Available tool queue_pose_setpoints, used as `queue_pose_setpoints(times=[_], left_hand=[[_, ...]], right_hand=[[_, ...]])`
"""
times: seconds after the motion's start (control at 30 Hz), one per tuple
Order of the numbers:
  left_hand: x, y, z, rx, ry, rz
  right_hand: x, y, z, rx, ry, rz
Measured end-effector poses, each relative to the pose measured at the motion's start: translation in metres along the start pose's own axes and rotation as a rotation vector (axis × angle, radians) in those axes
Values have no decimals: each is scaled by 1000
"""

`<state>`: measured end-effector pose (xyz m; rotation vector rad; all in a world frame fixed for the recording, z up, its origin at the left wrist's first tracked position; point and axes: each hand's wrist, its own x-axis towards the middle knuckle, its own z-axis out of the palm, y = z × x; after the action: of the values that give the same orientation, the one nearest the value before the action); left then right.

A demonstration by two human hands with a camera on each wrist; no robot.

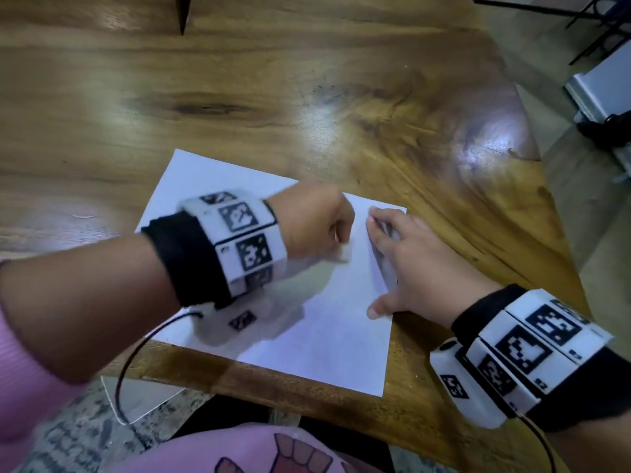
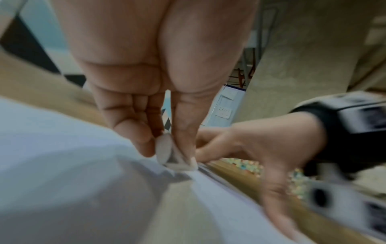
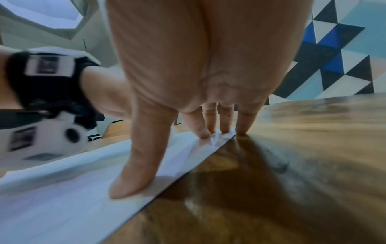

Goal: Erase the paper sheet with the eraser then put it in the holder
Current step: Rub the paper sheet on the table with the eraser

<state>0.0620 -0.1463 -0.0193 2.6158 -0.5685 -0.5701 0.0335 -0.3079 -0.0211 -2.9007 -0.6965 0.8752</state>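
A white paper sheet [image 1: 327,322] lies on the wooden table [image 1: 239,97] near its front edge. My left hand [image 1: 317,227] is curled over the sheet's upper middle and pinches a small white eraser [image 1: 345,255], whose lower end touches the paper. In the left wrist view the eraser [image 2: 165,148] sits between thumb and fingers, pressed on the sheet [image 2: 62,148]. My right hand [image 1: 406,264] lies flat with spread fingers on the sheet's right edge. In the right wrist view its thumb and fingertips [image 3: 203,134] press the paper [image 3: 62,189] down. No holder is in view.
The table's front edge [image 1: 273,380] runs just below the sheet, with speckled floor beyond. A dark pointed object [image 1: 182,11] stands at the table's far side. To the right, the table edge [image 1: 532,138] drops to the floor, where a grey-white object [image 1: 601,93] stands.
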Motion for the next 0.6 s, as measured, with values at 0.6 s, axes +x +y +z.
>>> queue_pose_setpoints(times=[0.6], left_hand=[[1, -3, 12, 48, 18, 140]], right_hand=[[1, -9, -6, -122, -31, 19]])
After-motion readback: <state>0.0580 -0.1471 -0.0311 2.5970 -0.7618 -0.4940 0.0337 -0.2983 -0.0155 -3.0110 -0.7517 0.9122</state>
